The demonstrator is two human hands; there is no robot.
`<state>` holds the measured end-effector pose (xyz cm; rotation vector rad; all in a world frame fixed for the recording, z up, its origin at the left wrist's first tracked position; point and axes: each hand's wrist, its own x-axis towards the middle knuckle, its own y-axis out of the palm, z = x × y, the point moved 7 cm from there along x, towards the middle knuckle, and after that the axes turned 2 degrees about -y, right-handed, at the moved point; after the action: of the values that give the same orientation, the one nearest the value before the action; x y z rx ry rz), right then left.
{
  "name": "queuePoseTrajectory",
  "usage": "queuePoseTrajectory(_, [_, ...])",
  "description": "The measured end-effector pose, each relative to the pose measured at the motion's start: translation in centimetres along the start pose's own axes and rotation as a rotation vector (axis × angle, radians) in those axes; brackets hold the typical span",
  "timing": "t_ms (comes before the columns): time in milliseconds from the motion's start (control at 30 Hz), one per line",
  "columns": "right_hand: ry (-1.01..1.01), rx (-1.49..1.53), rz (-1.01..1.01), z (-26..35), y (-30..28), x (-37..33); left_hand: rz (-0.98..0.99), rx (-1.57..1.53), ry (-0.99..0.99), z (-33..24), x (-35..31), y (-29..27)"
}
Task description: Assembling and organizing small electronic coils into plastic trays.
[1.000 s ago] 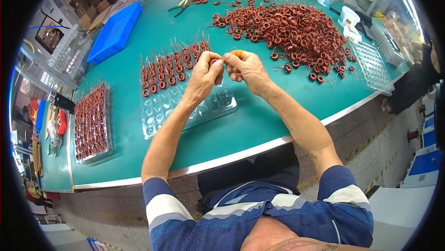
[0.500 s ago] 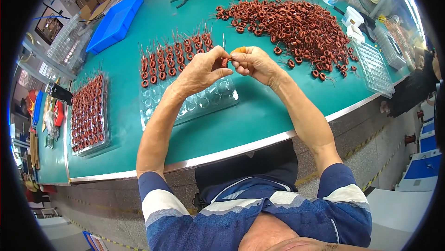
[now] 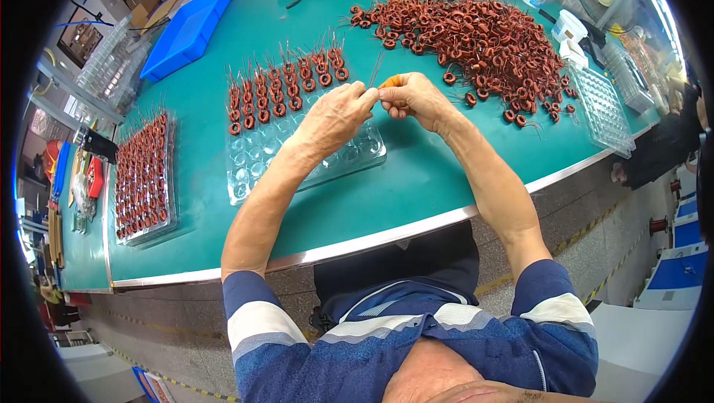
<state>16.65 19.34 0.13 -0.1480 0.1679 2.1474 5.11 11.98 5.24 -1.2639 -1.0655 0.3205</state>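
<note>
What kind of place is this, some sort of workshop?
Most likely a small electronics assembly workshop. A big heap of copper-wound ring coils lies on a green workbench, clear plastic trays hold sorted coils, and both hands work on one coil.

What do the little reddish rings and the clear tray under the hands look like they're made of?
Rings: likely wound copper wire, judging by the reddish-brown sheen and thin wire ends sticking out. Tray: apparently thin clear moulded plastic, glossy, with the green table showing through its round pockets.
</note>
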Motion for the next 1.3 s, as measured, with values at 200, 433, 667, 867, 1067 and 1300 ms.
queuePoseTrajectory(200, [0.032, 0.043, -0.024, -0.6, 0.2, 0.0, -0.015, 0.163, 0.105, -0.5, -0.1, 0.5])
queuePoseTrajectory(433, [0.043, -0.021, -0.093, -0.9, -0.3, 0.2, -0.027, 0.051, -0.066, 0.9, -0.4, 2.3])
queuePoseTrajectory(667, [-0.044, 0.1, -0.19, -0.2, -0.5, 0.1, -0.078, -0.772, -0.49, 3.8, -0.4, 2.7])
queuePoseTrajectory(867, [-0.146, 0.304, -0.063, 0.4, 0.0, 0.1, -0.223, -1.555, -0.537, 2.9, -0.6, 3.5])
queuePoseTrajectory(1067, [-0.202, 0.125, -0.134, 1.2, 0.3, -0.3, -0.225, -1.54, -0.594, 3.1, -0.2, 3.7])
queuePoseTrajectory(1300, [-0.411, 0.251, -0.101, 2.1, 1.0, -0.5, -0.192, -1.598, -0.589, 2.6, 0.0, 3.6])
